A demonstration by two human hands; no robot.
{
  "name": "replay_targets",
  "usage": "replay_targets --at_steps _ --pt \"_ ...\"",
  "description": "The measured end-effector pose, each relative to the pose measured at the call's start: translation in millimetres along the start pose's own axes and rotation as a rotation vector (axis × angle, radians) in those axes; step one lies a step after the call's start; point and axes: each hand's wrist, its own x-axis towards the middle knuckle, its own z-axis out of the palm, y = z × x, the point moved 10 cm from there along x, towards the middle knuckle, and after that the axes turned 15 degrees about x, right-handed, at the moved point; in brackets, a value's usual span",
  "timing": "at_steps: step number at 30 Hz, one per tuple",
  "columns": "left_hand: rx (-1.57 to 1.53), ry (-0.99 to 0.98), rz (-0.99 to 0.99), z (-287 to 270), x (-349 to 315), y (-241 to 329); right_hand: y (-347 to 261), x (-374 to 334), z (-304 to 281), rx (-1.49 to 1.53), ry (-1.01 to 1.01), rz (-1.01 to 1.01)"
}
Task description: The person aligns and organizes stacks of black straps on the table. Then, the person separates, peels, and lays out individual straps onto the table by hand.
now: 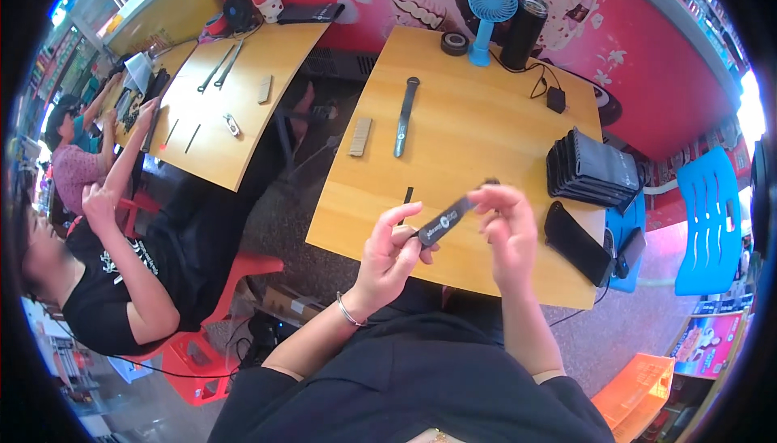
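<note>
Above the near edge of the wooden table [348, 200], my left hand [388, 261] pinches the lower end of a black strap [445, 222] with white print. The strap slants up to my right hand [506, 232], whose curled fingers close on its far end; that end is partly hidden by the fingers. A thin black strip [407, 200] lies on the table just beyond my left hand. Farther off lies another black strap [406, 115] with a rounded head. To its left is a small grey-brown block [360, 137].
Stacked black pouches [595, 168] and a single black case [576, 240] lie at the table's right. A blue fan [491, 6], a black bottle [526, 34] and a charger [555, 100] stand at the back. A co-worker [121, 281] sits left; a blue chair [706, 224] is right.
</note>
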Motion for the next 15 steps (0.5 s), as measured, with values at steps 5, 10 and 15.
replay_targets --at_steps 5,10,15 --pt "0.182 -0.014 0.194 7.6 0.5 22.5 -11.6 -11.6 36.4 -0.389 -0.253 -0.123" --pt "0.374 0.096 0.433 3.7 -1.6 47.8 -10.5 -11.6 39.7 -0.320 -0.293 -0.119" --pt "0.667 0.032 0.606 14.4 -13.9 55.6 10.6 -8.9 25.9 0.001 -0.218 0.028"
